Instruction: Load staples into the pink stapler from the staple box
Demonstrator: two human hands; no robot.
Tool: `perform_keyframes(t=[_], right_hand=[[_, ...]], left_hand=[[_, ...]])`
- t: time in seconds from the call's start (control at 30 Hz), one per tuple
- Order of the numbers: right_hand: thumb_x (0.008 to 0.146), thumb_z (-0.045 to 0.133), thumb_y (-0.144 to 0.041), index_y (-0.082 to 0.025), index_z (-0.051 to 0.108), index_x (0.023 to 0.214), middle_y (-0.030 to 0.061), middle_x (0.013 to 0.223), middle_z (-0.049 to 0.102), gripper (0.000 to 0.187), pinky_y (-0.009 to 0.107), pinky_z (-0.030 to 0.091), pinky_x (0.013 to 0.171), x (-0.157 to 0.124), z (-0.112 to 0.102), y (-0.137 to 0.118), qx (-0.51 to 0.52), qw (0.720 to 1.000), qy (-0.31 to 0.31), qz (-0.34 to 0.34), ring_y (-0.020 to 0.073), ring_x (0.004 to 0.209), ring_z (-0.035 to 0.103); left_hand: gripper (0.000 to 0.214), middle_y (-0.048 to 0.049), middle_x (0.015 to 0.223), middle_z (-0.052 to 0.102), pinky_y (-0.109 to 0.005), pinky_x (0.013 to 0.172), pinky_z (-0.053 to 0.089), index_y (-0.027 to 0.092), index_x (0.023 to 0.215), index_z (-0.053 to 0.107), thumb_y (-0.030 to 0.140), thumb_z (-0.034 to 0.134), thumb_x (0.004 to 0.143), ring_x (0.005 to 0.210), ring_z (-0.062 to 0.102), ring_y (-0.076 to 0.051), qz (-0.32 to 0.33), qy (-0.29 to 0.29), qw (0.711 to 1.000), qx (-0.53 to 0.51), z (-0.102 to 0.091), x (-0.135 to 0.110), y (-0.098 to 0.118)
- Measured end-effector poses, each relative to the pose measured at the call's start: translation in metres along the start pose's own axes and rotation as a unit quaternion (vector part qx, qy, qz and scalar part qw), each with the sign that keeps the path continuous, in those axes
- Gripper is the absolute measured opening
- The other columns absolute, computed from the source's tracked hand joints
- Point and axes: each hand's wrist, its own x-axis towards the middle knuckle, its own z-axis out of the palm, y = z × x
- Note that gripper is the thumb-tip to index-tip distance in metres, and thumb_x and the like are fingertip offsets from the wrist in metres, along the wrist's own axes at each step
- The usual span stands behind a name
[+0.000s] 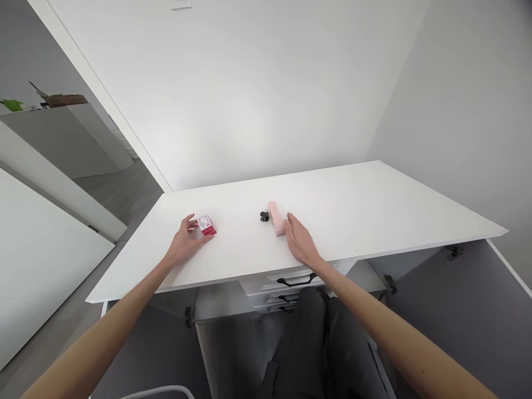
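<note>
The wall (pixel 249 116) glows softly, with dim shadow under the tabletop (pixel 374 210).

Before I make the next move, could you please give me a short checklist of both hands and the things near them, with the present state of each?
1. Left hand at the red-and-white box, thumb and fingers on opposite sides: ok.
2. Box firmly gripped: cannot tell.
3. Right hand beside the pink stapler, on its right: ok.
4. Black clip well apart from the stapler: not ok, it lies close against its left side.
5. Right cabinet door shut: not ok, it stands open.
</note>
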Motion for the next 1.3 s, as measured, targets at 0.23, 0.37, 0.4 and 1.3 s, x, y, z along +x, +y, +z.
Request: perform_keyframes(t=[0.23,0.37,0.4,1.3], right_hand=[[0.106,0.021,-0.065,-0.014,0.037,0.164,0.0149,0.169,0.039,0.079,0.054,0.025,0.129,0.0,0.002,0.0,-0.027,1.0,-0.005,-0.004,0.0323,0.157,0.034],[0.106,0.022,-0.065,-0.014,0.037,0.164,0.0148,0.167,0.042,0.078,0.051,0.025,0.129,0.0,0.003,0.0,-0.031,1.0,0.002,-0.002,0.0312,0.157,0.035],[0.106,0.022,-0.064,-0.013,0.038,0.163,0.015,0.167,0.043,0.078,0.051,0.025,0.129,0.0,0.004,0.0,-0.032,0.999,0.002,-0.003,0.0311,0.157,0.036],[0.107,0.021,-0.058,-0.011,0.039,0.162,0.0149,0.166,0.044,0.074,0.051,0.029,0.127,-0.002,0.006,-0.003,-0.053,0.999,-0.006,-0.002,0.0315,0.155,0.038]], left_hand=[[0.107,-0.0144,0.144,0.063,-0.052,0.107,0.051,0.028,0.157,0.032,0.069,0.08,0.071,0.13,0.061,-0.035,0.013,-0.008,0.999,-0.029,-0.006,0.003,0.003],[0.103,-0.0137,0.144,0.063,-0.05,0.107,0.051,0.028,0.156,0.036,0.07,0.079,0.073,0.131,0.06,-0.034,0.008,0.031,0.998,-0.054,-0.01,-0.006,-0.003],[0.103,-0.0135,0.145,0.062,-0.05,0.107,0.051,0.029,0.157,0.036,0.071,0.079,0.073,0.132,0.06,-0.035,-0.001,0.035,0.998,-0.05,-0.012,-0.008,-0.007],[0.091,-0.0084,0.161,0.052,-0.056,0.118,0.044,0.035,0.164,0.025,0.071,0.063,0.09,0.147,0.051,-0.035,0.011,0.014,0.998,0.064,-0.044,-0.041,-0.049]])
